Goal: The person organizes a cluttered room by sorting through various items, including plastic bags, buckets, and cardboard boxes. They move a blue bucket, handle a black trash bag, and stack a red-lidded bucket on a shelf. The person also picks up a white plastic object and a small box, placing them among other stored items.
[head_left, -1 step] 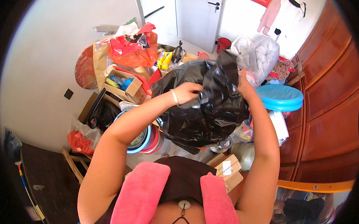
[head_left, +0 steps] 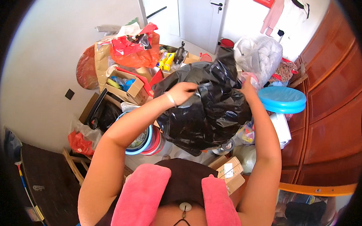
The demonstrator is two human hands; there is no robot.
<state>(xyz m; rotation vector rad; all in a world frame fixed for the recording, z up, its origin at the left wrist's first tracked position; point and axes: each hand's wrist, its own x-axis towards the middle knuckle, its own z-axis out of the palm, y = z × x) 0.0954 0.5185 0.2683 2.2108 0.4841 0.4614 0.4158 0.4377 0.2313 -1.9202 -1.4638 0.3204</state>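
Note:
A large black plastic bag spreads out in front of me, bulging and wrinkled, its upper part bunched into a raised flap. My left hand, with a pale band on the wrist, is closed on the bag's left upper side, fingers curled into the plastic. On the opposite side my right hand grips the bag's right upper edge; its fingertips are partly hidden. What the bag contains or covers cannot be seen.
Left of the bag stand an open cardboard box, a red plastic bag and nested basins. On the right are a blue round inflatable-looking item, a clear bag of grey bedding and a wooden wardrobe. A small carton lies near me.
My left hand has shifted slightly left with the plastic. The bag's raised flap has dropped a little and its folds have changed shape. My right hand stays at nearly the same spot.

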